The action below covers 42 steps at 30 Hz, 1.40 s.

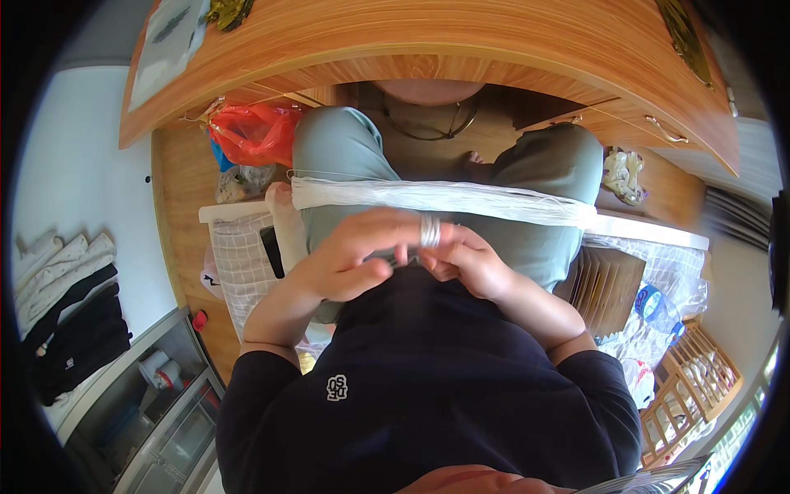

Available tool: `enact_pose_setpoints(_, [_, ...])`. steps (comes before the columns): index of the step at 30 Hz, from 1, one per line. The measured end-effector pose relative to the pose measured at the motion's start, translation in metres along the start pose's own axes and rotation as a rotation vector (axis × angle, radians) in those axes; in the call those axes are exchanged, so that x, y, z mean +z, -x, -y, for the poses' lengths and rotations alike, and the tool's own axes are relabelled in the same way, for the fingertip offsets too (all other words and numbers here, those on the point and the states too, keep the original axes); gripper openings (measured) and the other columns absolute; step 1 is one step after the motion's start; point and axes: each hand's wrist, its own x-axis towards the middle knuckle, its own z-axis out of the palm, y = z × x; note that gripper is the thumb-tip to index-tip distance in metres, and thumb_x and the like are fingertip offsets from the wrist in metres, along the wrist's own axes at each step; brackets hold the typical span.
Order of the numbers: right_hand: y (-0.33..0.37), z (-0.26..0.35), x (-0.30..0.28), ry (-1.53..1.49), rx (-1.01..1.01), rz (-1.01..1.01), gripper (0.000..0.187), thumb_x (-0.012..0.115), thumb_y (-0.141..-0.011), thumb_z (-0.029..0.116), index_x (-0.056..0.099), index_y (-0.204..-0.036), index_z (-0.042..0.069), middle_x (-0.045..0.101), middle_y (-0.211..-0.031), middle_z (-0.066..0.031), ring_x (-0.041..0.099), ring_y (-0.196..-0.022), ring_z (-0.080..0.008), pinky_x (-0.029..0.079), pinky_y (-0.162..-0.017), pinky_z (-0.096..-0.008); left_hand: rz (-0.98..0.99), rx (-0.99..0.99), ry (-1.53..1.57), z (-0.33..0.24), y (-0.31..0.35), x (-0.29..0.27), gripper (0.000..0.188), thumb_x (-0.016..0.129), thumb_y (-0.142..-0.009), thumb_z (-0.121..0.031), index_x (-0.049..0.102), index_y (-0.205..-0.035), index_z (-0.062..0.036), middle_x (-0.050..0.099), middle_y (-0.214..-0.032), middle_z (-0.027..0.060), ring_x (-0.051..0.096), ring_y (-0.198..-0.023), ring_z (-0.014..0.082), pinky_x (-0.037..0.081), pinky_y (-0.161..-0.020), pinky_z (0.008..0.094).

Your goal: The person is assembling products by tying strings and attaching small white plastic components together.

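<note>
A long bundle of white thread point(444, 198) lies across my lap from knee to knee, with a few loose strands at its left end. My left hand point(358, 251) is stretched out toward the right, its thumb apart from the fingers. White thread is wound in a small coil point(429, 232) around the fingertips of that hand. Close against the coil, my right hand point(473, 262) has its fingers bent and pinched together at the thread. The strand between its fingertips is too fine to make out. Both hands are in front of my stomach, on the near side of the bundle.
A wooden desk point(411, 37) curves ahead of my knees. Left of my legs hangs a red plastic bag point(255, 132). To the right are a stack of brown boards or folders point(605, 284), a plastic bottle point(657, 306) and a wooden rack point(691, 383). A dark phone-like object point(271, 252) lies at my left.
</note>
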Motion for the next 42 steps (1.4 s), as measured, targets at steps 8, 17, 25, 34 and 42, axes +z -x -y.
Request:
enact_pose_setpoints(8, [-0.002, 0.005, -0.002, -0.179, -0.145, -0.078, 0.02, 0.043, -0.094, 0.015, 0.045, -0.077, 0.005, 0.031, -0.059, 0.0039, 0.024, -0.051, -0.0072, 0.019, -0.046, -0.0246, -0.045, 0.033, -0.354, 0.016, -0.004, -0.008, 0.054, 0.048, -0.096, -0.046, 0.056, -0.128, -0.0039, 0.062, -0.115, 0.0135, 0.059, -0.075, 0.0189, 0.047, -0.075, 0.0312])
enact_pose_setpoints(17, [-0.006, 0.006, -0.002, -0.269, -0.163, -0.119, 0.021, 0.044, -0.095, 0.019, 0.045, -0.078, 0.007, 0.03, -0.058, 0.0031, 0.025, -0.049, -0.0085, 0.02, -0.046, -0.0251, 0.106, 0.019, -0.685, 0.009, -0.005, -0.024, 0.06, 0.038, -0.097, -0.053, 0.064, -0.111, -0.0008, 0.067, -0.096, 0.0091, 0.056, -0.074, 0.02, 0.044, -0.075, 0.0352])
enact_pose_setpoints(25, [-0.007, -0.005, 0.004, -0.335, -0.206, 0.035, 0.023, 0.044, -0.098, 0.023, 0.048, -0.083, 0.006, 0.031, -0.059, 0.004, 0.024, -0.05, -0.0071, 0.02, -0.047, -0.0241, 0.136, 0.061, -0.222, 0.007, -0.004, -0.018, 0.045, 0.048, -0.094, -0.045, 0.065, -0.083, -0.0053, 0.065, -0.079, 0.0047, 0.057, -0.076, 0.0224, 0.043, -0.073, 0.0349])
enact_pose_setpoints(34, [-0.016, -0.011, 0.005, 0.012, -0.233, -0.26, 0.023, 0.046, -0.101, 0.025, 0.057, -0.094, 0.007, 0.045, -0.065, 0.0037, 0.036, -0.054, -0.0051, 0.03, -0.049, -0.0207, -0.085, 0.219, -0.846, 0.018, -0.008, 0.0, 0.034, 0.072, -0.078, -0.021, 0.066, -0.108, -0.007, 0.07, -0.101, 0.0042, 0.064, -0.099, 0.0239, 0.047, -0.082, 0.0357])
enact_pose_setpoints(42, [-0.021, -0.021, -0.007, 0.316, -0.541, -0.364, 0.011, 0.063, -0.092, 0.013, 0.062, -0.098, 0.004, 0.061, -0.079, 0.0002, 0.052, -0.064, -0.0072, 0.043, -0.057, -0.0216, -0.181, -0.02, -0.196, 0.034, 0.0, 0.013, 0.021, 0.068, -0.084, -0.002, 0.068, -0.105, 0.0005, 0.065, -0.117, 0.0163, 0.061, -0.11, 0.0248, 0.047, -0.095, 0.0365])
